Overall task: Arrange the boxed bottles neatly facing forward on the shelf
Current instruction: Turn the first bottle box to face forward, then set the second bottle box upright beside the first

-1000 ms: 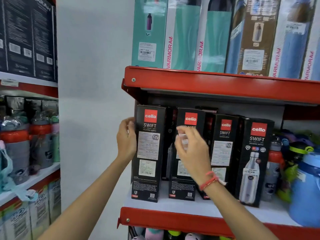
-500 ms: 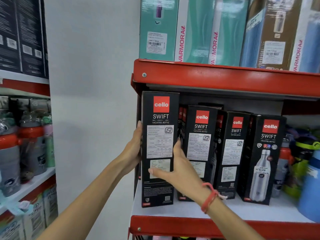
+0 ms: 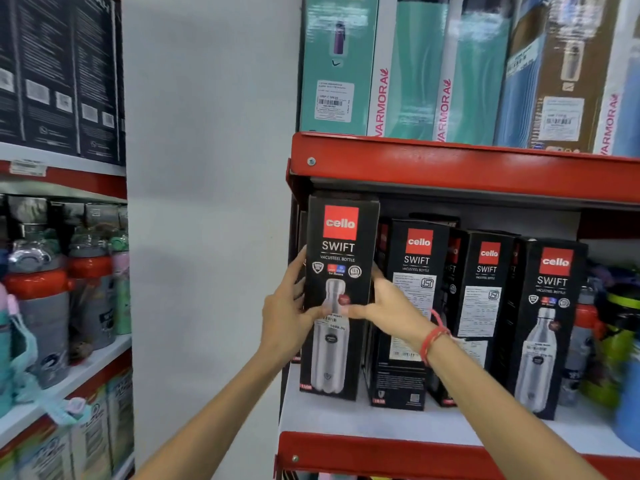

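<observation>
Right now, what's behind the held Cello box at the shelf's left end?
Both hands, left hand and right hand, grip the held Cello box. Behind its left edge a sliver of another dark box shows. Whatever else stands behind is covered by the box.

The leftmost black box (image 3: 341, 292), clasped by both hands, reads "cello" in a red square, then "SWIFT" and "VACUSTEEL BOTTLE"; a white price sticker on it shows "1099.00", and its lower corner a red tag too small to read. The three black boxes to its right, second (image 3: 414, 306), third (image 3: 485, 306) and fourth (image 3: 550, 323), each carry "cello" and "SWIFT". The second box has an ISI mark on its printed panel. On the upper shelf, the teal boxes (image 3: 408, 71) bear "VARMORA" vertically in red.
</observation>
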A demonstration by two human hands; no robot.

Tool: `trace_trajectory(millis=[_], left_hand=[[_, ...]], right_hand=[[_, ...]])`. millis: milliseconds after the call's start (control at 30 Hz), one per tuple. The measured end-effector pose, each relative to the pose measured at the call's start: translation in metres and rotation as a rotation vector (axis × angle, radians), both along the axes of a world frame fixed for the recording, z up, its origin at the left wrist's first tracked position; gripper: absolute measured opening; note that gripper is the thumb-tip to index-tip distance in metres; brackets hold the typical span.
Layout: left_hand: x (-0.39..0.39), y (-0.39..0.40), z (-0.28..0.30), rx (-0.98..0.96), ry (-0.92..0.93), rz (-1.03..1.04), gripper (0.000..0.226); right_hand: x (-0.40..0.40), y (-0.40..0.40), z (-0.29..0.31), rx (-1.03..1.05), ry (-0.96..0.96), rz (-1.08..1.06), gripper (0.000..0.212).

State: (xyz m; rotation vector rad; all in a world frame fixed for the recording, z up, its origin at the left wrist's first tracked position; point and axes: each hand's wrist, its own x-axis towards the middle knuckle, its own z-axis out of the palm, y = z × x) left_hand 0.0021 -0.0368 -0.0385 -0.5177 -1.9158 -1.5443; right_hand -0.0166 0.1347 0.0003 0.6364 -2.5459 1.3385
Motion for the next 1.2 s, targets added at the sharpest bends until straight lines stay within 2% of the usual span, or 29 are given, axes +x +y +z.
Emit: trace_trajectory(millis=[100,300,367,433,500,533,567,633,667,733,867,1000,1133,1200], left_hand=[[-0.011,0.012,-0.007,-0.030,0.000,0.137,0.097],[-0.020,0.018,-0.018,-0.139,-0.095,0.241,0.098],[-0.018,0.020,-0.016,-0.180,-0.119,0.279,0.097],[-0.016,0.021,-0.015,-0.195,-0.137,0.290,0.095],[-0.012,0.021,-0.016,-0.209,-0.163,0.326,0.089],[-0.009,0.022,-0.017,-0.215,-0.167,0.351,0.085],[-0.006,0.023,-0.017,-0.213,-0.158,0.382,0.082],[0.000,0.028,-0.016,-0.191,-0.106,0.457,0.076],[0.004,0.032,-0.015,-0.174,-0.068,0.499,0.072],[0.012,0.041,-0.012,-0.137,0.035,0.552,0.065],[0.024,0.064,-0.008,-0.108,0.203,0.438,0.055],[0.032,0.089,-0.004,-0.061,0.099,0.175,0.058],[0.034,0.111,-0.003,-0.110,-0.073,0.023,0.086],[0.036,0.115,0.001,-0.172,-0.152,-0.046,0.092]], right_hand=[[-0.010,-0.005,-0.005,-0.023,0.025,-0.070,0.087],[-0.021,-0.010,-0.030,0.019,0.076,-0.198,0.085],[-0.019,-0.007,-0.035,0.015,0.183,-0.288,0.075],[-0.012,-0.003,-0.036,-0.063,0.355,-0.420,0.054],[-0.007,0.002,-0.039,-0.147,0.551,-0.619,0.045],[-0.007,0.003,-0.042,-0.128,0.622,-0.753,0.050],[-0.008,0.005,-0.045,-0.091,0.635,-0.881,0.063],[-0.013,0.006,-0.050,-0.050,0.483,-1.004,0.104],[-0.013,0.007,-0.051,-0.048,0.368,-0.970,0.120],[-0.014,0.013,-0.053,-0.072,0.216,-0.845,0.131],[-0.003,0.044,-0.052,-0.182,0.264,-0.610,0.133],[0.016,0.091,-0.042,-0.282,0.280,-0.282,0.136],[0.030,0.127,-0.026,-0.336,0.241,-0.064,0.137],[0.034,0.144,-0.020,-0.352,0.185,0.046,0.131]])
